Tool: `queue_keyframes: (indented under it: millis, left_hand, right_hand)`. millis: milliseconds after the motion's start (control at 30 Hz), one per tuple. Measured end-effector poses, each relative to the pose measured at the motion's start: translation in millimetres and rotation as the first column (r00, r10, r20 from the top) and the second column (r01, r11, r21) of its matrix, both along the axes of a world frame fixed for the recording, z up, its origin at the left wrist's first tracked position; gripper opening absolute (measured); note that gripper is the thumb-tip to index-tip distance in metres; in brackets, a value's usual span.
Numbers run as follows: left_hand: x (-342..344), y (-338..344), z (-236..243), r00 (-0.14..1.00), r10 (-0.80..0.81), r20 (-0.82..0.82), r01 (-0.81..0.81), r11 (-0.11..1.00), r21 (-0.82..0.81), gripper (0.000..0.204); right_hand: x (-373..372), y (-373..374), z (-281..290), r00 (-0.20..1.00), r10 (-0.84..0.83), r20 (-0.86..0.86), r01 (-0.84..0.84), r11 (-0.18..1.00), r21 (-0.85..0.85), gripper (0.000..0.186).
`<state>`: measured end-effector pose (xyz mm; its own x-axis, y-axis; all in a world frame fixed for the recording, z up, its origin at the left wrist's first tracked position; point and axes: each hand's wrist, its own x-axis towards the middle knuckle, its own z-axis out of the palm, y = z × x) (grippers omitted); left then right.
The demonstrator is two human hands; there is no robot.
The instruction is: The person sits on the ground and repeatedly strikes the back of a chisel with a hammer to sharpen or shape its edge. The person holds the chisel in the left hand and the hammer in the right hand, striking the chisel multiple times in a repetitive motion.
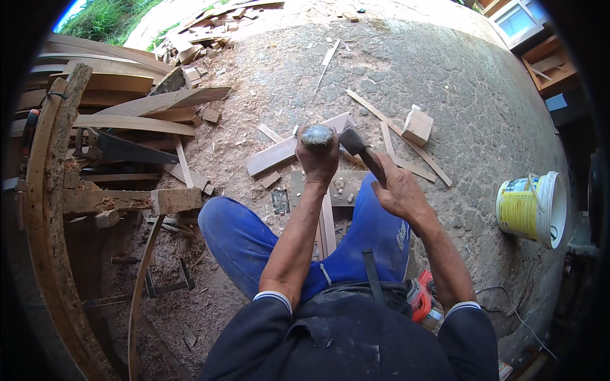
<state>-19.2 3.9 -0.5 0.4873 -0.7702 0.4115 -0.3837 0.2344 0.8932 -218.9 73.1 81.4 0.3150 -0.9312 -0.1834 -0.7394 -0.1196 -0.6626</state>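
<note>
My left hand (318, 164) is closed around an upright, thick handle with a round, worn grey end (317, 134) facing up. Its lower part is hidden by the fist. In my right hand (401, 192) is a hammer (371, 164), gripped by its dark handle. The hammer's metal head (350, 138) is right beside the worn end; whether they touch I cannot tell. Below both hands, a flat wooden plank (270, 159) lies slanted in front of my knees. Small wood blocks and chips are scattered about it.
At the left stands a rough timber frame (47, 184), with a handsaw (130, 149) and stacked curved boards (121, 82) beyond. Thin strips (419, 152) and a wood block (417, 125) lie ahead. A white-and-yellow bucket (530, 209) and a red power tool (422, 297) are on the right.
</note>
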Motion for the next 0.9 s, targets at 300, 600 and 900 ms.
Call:
queue_keyframes:
  millis: [300, 600, 900]
  left_hand:
    - [4.4, -30.7, -7.5, 0.999, -0.038, 0.011, 0.037, 0.993, 0.112, 0.014]
    - [35.3, -119.1, -38.6, 0.892, 0.053, -0.449, 0.254, 0.763, 0.594, 0.017]
    - [45.9, -122.1, -22.6, 0.689, -0.012, -0.725, 0.568, 0.630, 0.529, 0.023]
  right_hand:
    - [-17.9, 33.0, -79.3, 0.982, -0.173, 0.071, 0.177, 0.983, -0.042, 0.063]
    - [-15.6, 30.5, -73.0, 0.986, -0.150, 0.071, 0.154, 0.986, -0.056, 0.060]
    - [-17.0, 24.9, -75.5, 0.987, -0.149, 0.054, 0.150, 0.989, -0.011, 0.060]
